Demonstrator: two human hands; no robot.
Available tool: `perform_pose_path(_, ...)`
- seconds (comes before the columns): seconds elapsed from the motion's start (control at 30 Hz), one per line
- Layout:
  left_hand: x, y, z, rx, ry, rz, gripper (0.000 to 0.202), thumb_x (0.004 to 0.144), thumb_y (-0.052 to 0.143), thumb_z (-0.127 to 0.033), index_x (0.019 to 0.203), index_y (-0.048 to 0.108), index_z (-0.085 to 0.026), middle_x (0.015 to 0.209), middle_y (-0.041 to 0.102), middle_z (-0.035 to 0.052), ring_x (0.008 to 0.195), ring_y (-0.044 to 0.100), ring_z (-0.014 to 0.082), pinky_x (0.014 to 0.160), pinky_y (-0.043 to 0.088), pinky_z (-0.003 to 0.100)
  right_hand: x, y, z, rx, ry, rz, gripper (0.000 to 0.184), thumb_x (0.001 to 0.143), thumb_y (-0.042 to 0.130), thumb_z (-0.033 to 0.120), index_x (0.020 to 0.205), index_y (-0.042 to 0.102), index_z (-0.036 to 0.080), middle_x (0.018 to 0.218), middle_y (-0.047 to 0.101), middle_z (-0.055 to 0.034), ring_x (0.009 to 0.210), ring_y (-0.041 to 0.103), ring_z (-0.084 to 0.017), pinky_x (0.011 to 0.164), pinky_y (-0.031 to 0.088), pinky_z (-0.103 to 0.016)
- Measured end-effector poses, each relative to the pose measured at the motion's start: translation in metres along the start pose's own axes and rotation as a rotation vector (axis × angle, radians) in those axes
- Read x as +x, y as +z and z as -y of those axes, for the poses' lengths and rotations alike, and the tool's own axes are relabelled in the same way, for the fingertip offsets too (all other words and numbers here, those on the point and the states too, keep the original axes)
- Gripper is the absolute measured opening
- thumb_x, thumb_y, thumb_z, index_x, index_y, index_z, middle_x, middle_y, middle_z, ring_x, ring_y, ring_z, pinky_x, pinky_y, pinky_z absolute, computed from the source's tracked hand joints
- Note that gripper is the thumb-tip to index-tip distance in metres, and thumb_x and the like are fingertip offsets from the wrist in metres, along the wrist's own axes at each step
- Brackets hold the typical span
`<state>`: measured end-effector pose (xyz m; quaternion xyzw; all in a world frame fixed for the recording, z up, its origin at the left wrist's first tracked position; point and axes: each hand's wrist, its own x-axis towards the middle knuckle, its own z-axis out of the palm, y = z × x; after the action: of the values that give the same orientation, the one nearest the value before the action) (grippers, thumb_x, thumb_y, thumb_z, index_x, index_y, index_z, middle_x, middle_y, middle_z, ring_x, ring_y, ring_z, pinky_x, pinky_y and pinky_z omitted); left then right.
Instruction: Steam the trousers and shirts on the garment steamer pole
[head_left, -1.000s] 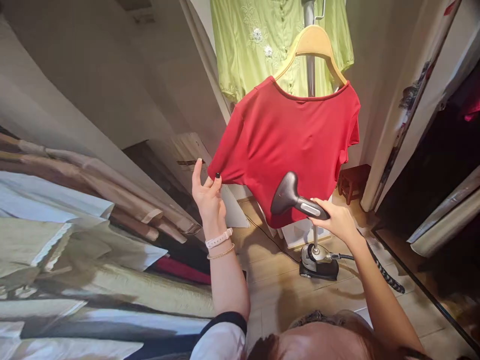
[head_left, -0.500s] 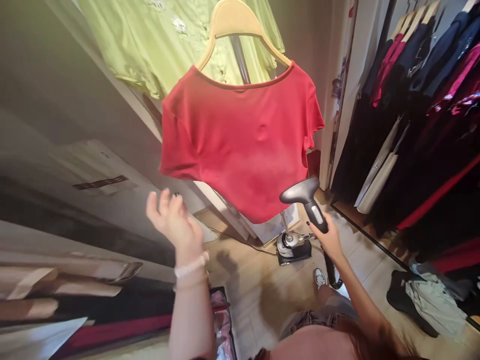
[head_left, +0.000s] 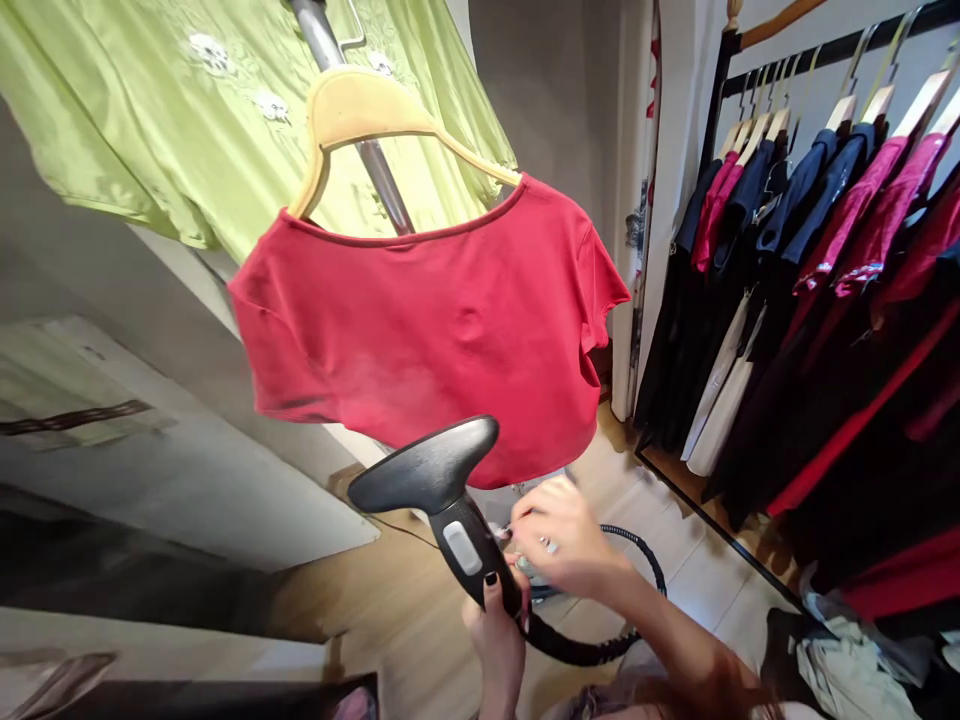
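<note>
the left hand (head_left: 496,635) is wrapped around the handle of the steamer (head_left: 442,495), thumb laid along it. the right hand (head_left: 562,535) is just beside the handle, fingers curled in — whether they pinch anything, i cannot tell. the steamer's head is tilted in front of the red shirt's (head_left: 435,330) lower edge; contact is unclear. the shirt hangs on a hanger (head_left: 375,105) before a green blouse (head_left: 112,130) — the hose (head_left: 585,655) loops below the right hand.
</note>
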<state>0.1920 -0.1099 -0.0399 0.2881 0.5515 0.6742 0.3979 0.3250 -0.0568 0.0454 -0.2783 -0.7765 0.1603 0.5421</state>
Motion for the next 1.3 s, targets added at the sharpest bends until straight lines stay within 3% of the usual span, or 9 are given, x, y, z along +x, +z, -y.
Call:
perform_pose_path(0.1, 0.003, 0.028, -0.008, -0.101, 0.033, 0.033, 0.065, 0.069, 0.072, -0.081, 0.076, 0.062, -0.018, 0.04, 0.045, -0.0033, 0.031, 0.034, 0.0101, 0.033, 0.024, 0.02, 0.054, -0.074, -0.054, 0.093, 0.127, -0.369, 0.036, 0.106, 0.045, 0.031, 0.085, 0.074, 0.024, 0.089, 0.071, -0.0036, 0.087, 0.066, -0.019, 0.085, 0.052, -0.036)
perform_pose_path(0.17, 0.007, 0.05, -0.014, -0.163, 0.079, 0.065, 0.066, 0.064, 0.077, -0.082, 0.073, 0.059, -0.018, 0.042, 0.046, -0.0029, 0.032, 0.037, 0.0105, 0.032, 0.028, 0.021, 0.105, -0.122, -0.1, 0.04, 0.2, -0.558, 0.023, 0.099, 0.059, 0.041, 0.107, 0.072, 0.024, 0.115, 0.069, -0.0074, 0.108, 0.064, -0.023, 0.094, 0.052, -0.04)
perform_pose_path(0.2, 0.01, 0.06, -0.018, -0.195, 0.11, 0.1, 0.067, 0.063, 0.078, -0.082, 0.072, 0.058, -0.019, 0.044, 0.047, -0.0024, 0.034, 0.042, 0.0117, 0.033, 0.033, 0.022, 0.132, -0.143, -0.122, -0.012, 0.239, -0.604, 0.034, 0.093, 0.068, 0.046, 0.118, 0.07, 0.024, 0.129, 0.065, -0.0098, 0.116, 0.061, -0.025, 0.094, 0.052, -0.04)
perform_pose_path(0.23, 0.013, 0.07, -0.021, -0.22, 0.146, 0.135, 0.066, 0.063, 0.079, -0.081, 0.071, 0.058, -0.019, 0.047, 0.048, -0.0014, 0.039, 0.048, 0.0137, 0.036, 0.037, 0.022, 0.156, -0.159, -0.142, -0.044, 0.277, -0.589, 0.045, 0.085, 0.075, 0.05, 0.121, 0.068, 0.024, 0.133, 0.063, -0.0109, 0.117, 0.06, -0.026, 0.092, 0.053, -0.04)
perform_pose_path(0.37, 0.021, 0.095, -0.033, -0.216, 0.249, 0.115, 0.058, 0.068, 0.084, -0.07, 0.075, 0.063, -0.017, 0.059, 0.057, 0.0028, 0.054, 0.061, 0.0196, 0.039, 0.045, 0.024, 0.214, -0.195, -0.184, 0.023, 0.207, -0.311, 0.037, 0.085, 0.071, 0.058, 0.088, 0.072, 0.021, 0.099, 0.071, -0.0063, 0.093, 0.065, -0.022, 0.082, 0.052, -0.036)
perform_pose_path(0.6, 0.022, 0.13, -0.062, -0.22, 0.204, 0.022, 0.048, 0.067, 0.091, -0.042, 0.098, 0.063, -0.019, 0.069, 0.064, -0.0015, 0.05, 0.061, 0.0159, 0.048, 0.055, 0.027, 0.209, -0.228, -0.186, 0.238, 0.182, -0.301, 0.041, 0.077, 0.08, 0.061, 0.083, 0.075, 0.021, 0.08, 0.07, -0.0011, 0.076, 0.063, -0.016, 0.075, 0.054, -0.031)
perform_pose_path(0.77, 0.034, 0.144, -0.082, -0.272, 0.229, 0.144, 0.039, 0.065, 0.086, -0.028, 0.096, 0.064, -0.02, 0.069, 0.063, -0.0027, 0.044, 0.056, 0.012, 0.043, 0.048, 0.024, 0.213, -0.242, -0.19, 0.226, 0.152, -0.356, 0.046, 0.077, 0.082, 0.065, 0.089, 0.078, 0.022, 0.081, 0.07, -0.0006, 0.067, 0.058, -0.013, 0.063, 0.051, -0.026)
perform_pose_path(0.97, 0.072, 0.171, -0.105, -0.057, 0.27, 0.356, 0.034, 0.07, 0.089, -0.035, 0.087, 0.067, -0.017, 0.067, 0.062, -0.0001, 0.044, 0.054, 0.0114, 0.039, 0.044, 0.024, 0.218, -0.263, -0.188, 0.085, 0.076, -0.378, 0.049, 0.081, 0.078, 0.07, 0.092, 0.079, 0.023, 0.081, 0.071, -0.0011, 0.065, 0.06, -0.014, 0.06, 0.052, -0.028)
perform_pose_path(1.3, 0.122, 0.232, -0.109, -0.317, 0.139, 0.74, 0.05, 0.077, 0.081, -0.059, 0.093, 0.059, -0.018, 0.056, 0.054, -0.0055, 0.037, 0.047, 0.0086, 0.037, 0.038, 0.021, 0.218, -0.289, -0.18, 0.047, 0.074, -0.364, 0.049, 0.079, 0.08, 0.07, 0.093, 0.08, 0.022, 0.09, 0.076, -0.0032, 0.079, 0.07, -0.019, 0.074, 0.059, -0.032)
